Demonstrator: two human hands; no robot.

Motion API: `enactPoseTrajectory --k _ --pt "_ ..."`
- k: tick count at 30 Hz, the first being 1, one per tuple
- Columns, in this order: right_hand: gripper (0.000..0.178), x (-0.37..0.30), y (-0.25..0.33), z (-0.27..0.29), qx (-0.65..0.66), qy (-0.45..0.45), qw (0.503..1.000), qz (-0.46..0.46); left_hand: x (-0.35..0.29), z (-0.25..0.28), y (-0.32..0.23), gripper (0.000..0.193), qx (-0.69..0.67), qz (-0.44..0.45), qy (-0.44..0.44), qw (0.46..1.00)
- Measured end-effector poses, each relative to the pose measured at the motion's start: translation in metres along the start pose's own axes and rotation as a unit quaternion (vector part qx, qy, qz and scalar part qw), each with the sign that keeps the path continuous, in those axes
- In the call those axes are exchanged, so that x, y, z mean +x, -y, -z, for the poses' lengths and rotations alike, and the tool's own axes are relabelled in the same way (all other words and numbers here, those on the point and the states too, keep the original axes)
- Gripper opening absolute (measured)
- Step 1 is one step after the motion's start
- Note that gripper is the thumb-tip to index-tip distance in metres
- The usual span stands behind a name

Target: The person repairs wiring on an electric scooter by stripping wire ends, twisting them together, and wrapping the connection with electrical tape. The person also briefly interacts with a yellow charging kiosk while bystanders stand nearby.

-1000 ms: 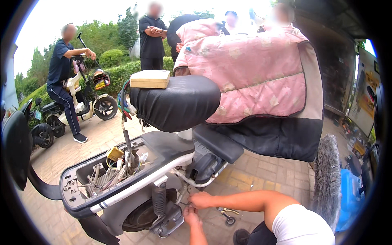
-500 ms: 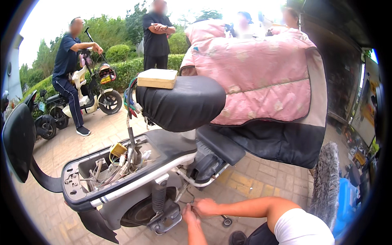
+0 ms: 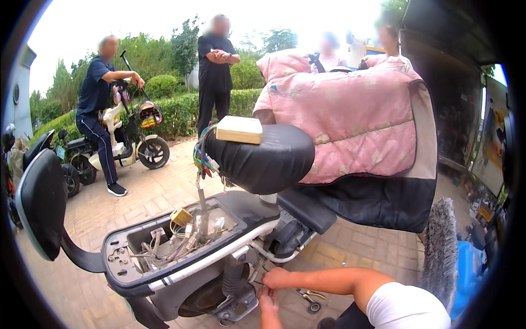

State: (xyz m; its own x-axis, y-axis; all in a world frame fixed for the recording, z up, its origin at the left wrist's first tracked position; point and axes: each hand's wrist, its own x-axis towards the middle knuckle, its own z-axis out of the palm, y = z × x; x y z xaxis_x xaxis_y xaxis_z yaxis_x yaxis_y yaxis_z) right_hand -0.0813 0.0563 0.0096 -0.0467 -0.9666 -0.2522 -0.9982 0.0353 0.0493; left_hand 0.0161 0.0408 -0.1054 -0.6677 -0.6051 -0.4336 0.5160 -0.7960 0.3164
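Note:
Low beside the rear wheel of an electric scooter (image 3: 247,210), my left hand (image 3: 268,300) and my right hand (image 3: 277,278) are close together with fingers pinched. A thin dark strand runs near the fingertips, but what they hold is too small to make out. Just left of them are the shock absorber (image 3: 233,277) and the wheel's bracket. What look like pliers (image 3: 307,296) lie on the paving near my right forearm. Above, the open compartment (image 3: 121,241) holds tangled wires and a yellow block (image 3: 181,216). A cream box (image 3: 239,129) rests on the black seat (image 3: 266,164), with coloured wires beside it.
A pink padded cover (image 3: 350,120) drapes the scooter's front. The backrest (image 3: 41,203) juts out at left. A person (image 3: 97,90) sits on another scooter; one stands by the hedge and two are behind the cover. Grey fluffy material (image 3: 440,252) and a blue container (image 3: 470,268) are at right.
The view has shifted, so the scooter appears lower and farther right. My hands remain together by the rear wheel, and more of the pliers on the ground shows.

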Motion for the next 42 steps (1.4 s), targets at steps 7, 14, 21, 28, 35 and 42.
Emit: enactPoseTrajectory --k 7,14,21,28,35,42 --pt "0.020 0.002 0.000 -0.006 0.106 -0.005 0.992 -0.062 0.005 -0.003 0.009 0.019 0.018 -0.021 -0.004 1.000" --pt "0.022 0.001 0.002 -0.016 0.130 -0.053 0.990 -0.034 0.013 0.013 0.006 0.019 0.044 -0.052 0.022 0.997" --pt "0.025 0.001 0.007 0.005 0.120 -0.020 0.992 -0.036 0.002 0.000 0.007 0.016 0.013 -0.047 -0.002 0.999" --pt "0.021 0.013 0.014 0.000 0.104 -0.005 0.995 -0.009 0.008 -0.002 0.009 0.021 0.006 -0.054 -0.007 0.999" --pt "0.024 0.016 0.010 -0.010 0.128 -0.019 0.989 -0.065 0.019 -0.004 0.019 0.027 0.018 -0.062 0.011 0.998" --pt "0.026 0.013 0.021 -0.002 0.179 -0.047 0.979 -0.091 0.053 0.023 0.018 0.033 0.027 -0.119 0.049 0.991"
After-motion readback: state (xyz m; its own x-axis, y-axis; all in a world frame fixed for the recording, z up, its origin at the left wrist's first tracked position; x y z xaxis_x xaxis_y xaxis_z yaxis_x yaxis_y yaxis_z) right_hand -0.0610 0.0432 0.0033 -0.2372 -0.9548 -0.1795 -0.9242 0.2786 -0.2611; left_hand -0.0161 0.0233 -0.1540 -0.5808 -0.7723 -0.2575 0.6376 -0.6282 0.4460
